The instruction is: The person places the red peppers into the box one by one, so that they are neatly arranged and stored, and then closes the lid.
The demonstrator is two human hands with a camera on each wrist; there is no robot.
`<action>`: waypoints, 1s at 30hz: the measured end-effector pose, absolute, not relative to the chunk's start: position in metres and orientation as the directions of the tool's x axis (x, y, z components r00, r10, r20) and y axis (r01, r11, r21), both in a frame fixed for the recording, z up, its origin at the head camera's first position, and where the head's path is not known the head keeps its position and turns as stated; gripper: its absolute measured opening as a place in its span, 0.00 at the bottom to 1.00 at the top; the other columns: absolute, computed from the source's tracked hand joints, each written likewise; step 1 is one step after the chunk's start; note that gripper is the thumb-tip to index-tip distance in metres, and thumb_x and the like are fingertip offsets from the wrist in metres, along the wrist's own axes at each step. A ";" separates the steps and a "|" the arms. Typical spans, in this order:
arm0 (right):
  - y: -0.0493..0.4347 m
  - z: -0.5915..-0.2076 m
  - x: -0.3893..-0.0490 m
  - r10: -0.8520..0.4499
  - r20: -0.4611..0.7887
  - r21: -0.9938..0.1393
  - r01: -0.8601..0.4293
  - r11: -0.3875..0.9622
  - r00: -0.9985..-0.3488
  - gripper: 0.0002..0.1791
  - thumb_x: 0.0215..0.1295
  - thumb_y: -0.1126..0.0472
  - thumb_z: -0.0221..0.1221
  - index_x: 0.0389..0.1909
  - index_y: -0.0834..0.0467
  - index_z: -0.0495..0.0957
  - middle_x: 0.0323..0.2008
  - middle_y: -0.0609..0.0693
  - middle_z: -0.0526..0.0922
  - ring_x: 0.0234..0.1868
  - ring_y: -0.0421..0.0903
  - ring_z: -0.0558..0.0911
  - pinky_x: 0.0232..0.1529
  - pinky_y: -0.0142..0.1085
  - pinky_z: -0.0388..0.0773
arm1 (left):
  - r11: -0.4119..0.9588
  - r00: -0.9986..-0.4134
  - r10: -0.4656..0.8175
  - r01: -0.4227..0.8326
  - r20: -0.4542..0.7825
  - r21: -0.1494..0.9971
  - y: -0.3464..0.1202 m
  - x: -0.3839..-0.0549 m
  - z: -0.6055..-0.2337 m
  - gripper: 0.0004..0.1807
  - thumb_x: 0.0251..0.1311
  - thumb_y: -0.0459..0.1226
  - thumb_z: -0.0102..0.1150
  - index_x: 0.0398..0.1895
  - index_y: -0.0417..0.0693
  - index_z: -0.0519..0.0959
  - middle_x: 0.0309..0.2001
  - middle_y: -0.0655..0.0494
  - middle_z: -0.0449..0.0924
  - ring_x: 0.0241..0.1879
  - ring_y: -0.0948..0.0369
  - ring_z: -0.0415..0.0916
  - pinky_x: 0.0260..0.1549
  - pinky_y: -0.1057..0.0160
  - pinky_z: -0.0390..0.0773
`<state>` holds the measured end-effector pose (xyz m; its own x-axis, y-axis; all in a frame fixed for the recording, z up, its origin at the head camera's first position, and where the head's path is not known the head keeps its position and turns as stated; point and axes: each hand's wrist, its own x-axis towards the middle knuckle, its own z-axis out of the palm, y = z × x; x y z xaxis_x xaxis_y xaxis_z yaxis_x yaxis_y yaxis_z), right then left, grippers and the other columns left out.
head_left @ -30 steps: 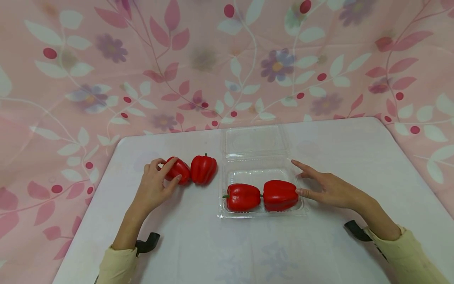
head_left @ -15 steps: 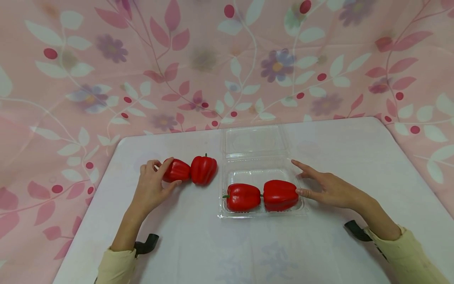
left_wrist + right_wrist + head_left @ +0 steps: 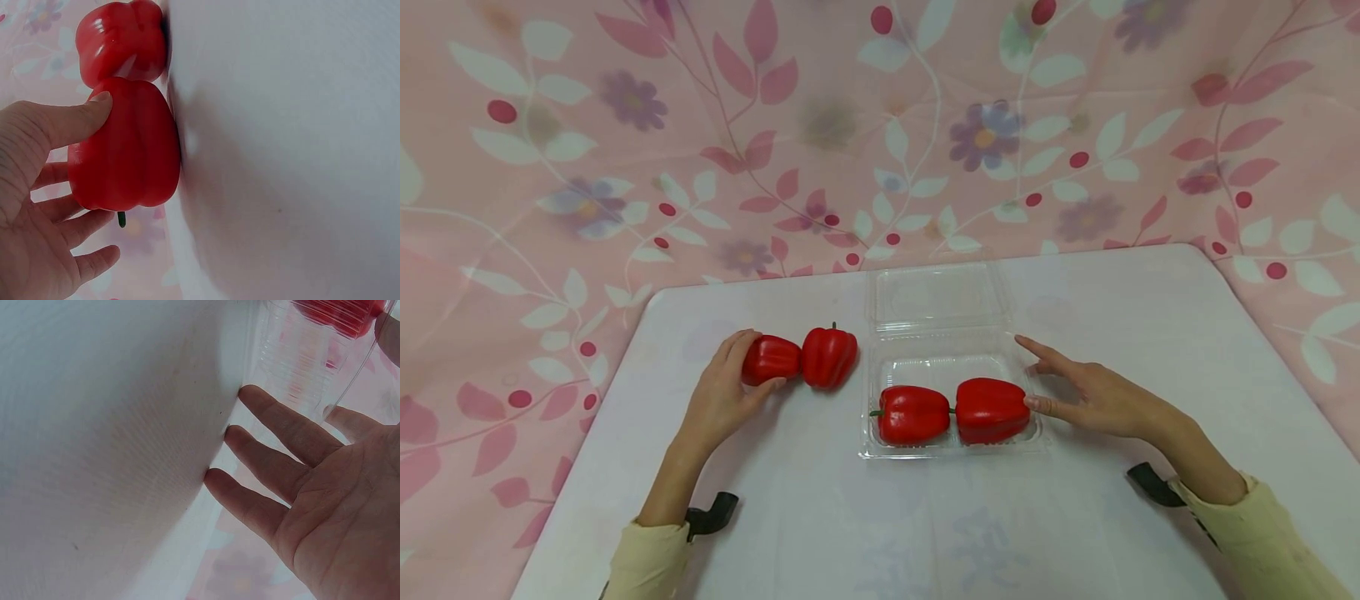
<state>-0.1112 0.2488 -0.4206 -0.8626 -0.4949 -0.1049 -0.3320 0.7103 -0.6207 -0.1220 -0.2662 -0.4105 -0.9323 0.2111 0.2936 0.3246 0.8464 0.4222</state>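
My left hand (image 3: 724, 390) is around a red bell pepper (image 3: 772, 360) on the left of the table. In the left wrist view its thumb (image 3: 94, 119) lies on one side of the pepper, with the fingers behind it and a green stem pointing out towards the palm. A second red bell pepper (image 3: 829, 357) stands against that one, stem up. Two more red bell peppers, a left one (image 3: 914, 415) and a right one (image 3: 992, 410), lie in the front of a clear plastic clamshell box (image 3: 952, 452). At its right side is my right hand (image 3: 1097, 400), fingers spread, fingertips on the tabletop.
The box's clear lid (image 3: 936, 298) lies folded back towards the far edge of the white-covered table (image 3: 850, 525). Behind the table hangs a pink floral cloth (image 3: 835, 133). A black wrist mount (image 3: 1153, 487) sits at the right sleeve.
The left pepper has turned to lie more level, its outer end shifting slightly left. My left hand's fingers have closed in along it. My right hand keeps its place at the box.
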 end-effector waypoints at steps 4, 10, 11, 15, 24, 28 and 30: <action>0.249 -0.421 -0.112 -0.499 -0.105 -0.615 -0.338 0.713 -0.860 0.48 0.62 0.38 0.61 0.78 0.39 0.46 0.60 0.55 0.77 0.61 0.60 0.74 0.53 0.70 0.68 | 0.837 -0.939 0.187 0.306 0.289 0.453 -0.266 -0.122 -0.411 0.40 0.48 0.36 0.77 0.64 0.41 0.66 0.61 0.40 0.67 0.58 0.43 0.67 0.48 0.37 0.76; 0.249 -0.421 -0.112 -0.501 -0.108 -0.618 -0.337 0.710 -0.859 0.48 0.63 0.38 0.61 0.78 0.38 0.46 0.60 0.54 0.77 0.61 0.60 0.74 0.54 0.69 0.67 | 0.842 -0.942 0.155 0.284 0.299 0.458 -0.265 -0.121 -0.411 0.39 0.47 0.37 0.78 0.61 0.40 0.68 0.59 0.40 0.68 0.57 0.43 0.67 0.47 0.37 0.77; 0.249 -0.420 -0.112 -0.501 -0.108 -0.618 -0.337 0.710 -0.859 0.48 0.63 0.38 0.61 0.78 0.38 0.46 0.60 0.54 0.77 0.61 0.60 0.74 0.54 0.70 0.67 | 0.843 -0.943 0.149 0.279 0.298 0.460 -0.265 -0.120 -0.410 0.38 0.47 0.38 0.78 0.61 0.41 0.68 0.59 0.40 0.68 0.58 0.43 0.66 0.47 0.37 0.77; 0.249 -0.420 -0.111 -0.499 -0.113 -0.620 -0.331 0.712 -0.859 0.48 0.63 0.38 0.61 0.78 0.38 0.46 0.60 0.54 0.77 0.62 0.60 0.74 0.54 0.70 0.67 | 0.850 -0.947 0.131 0.260 0.294 0.458 -0.264 -0.118 -0.408 0.38 0.46 0.39 0.78 0.60 0.41 0.68 0.59 0.40 0.68 0.58 0.43 0.65 0.46 0.36 0.77; 0.248 -0.418 -0.110 -0.507 -0.105 -0.622 -0.341 0.705 -0.856 0.47 0.64 0.39 0.60 0.78 0.38 0.46 0.60 0.55 0.77 0.62 0.61 0.73 0.53 0.70 0.67 | 0.866 -0.950 0.104 0.232 0.295 0.442 -0.262 -0.111 -0.398 0.39 0.46 0.42 0.78 0.60 0.40 0.69 0.58 0.41 0.69 0.57 0.43 0.66 0.43 0.36 0.78; 0.249 -0.419 -0.110 -0.502 -0.109 -0.625 -0.333 0.706 -0.858 0.47 0.63 0.38 0.61 0.78 0.39 0.46 0.60 0.54 0.77 0.62 0.60 0.74 0.54 0.70 0.67 | 0.870 -0.946 0.097 0.231 0.309 0.435 -0.259 -0.106 -0.392 0.38 0.46 0.43 0.77 0.59 0.40 0.69 0.57 0.41 0.69 0.56 0.44 0.67 0.42 0.37 0.79; 0.249 -0.419 -0.110 -0.500 -0.112 -0.626 -0.330 0.707 -0.859 0.47 0.63 0.38 0.61 0.78 0.39 0.46 0.60 0.54 0.77 0.62 0.60 0.74 0.54 0.70 0.67 | 0.872 -0.943 0.095 0.233 0.318 0.431 -0.257 -0.105 -0.388 0.38 0.46 0.44 0.77 0.58 0.40 0.70 0.56 0.41 0.70 0.55 0.44 0.68 0.41 0.37 0.79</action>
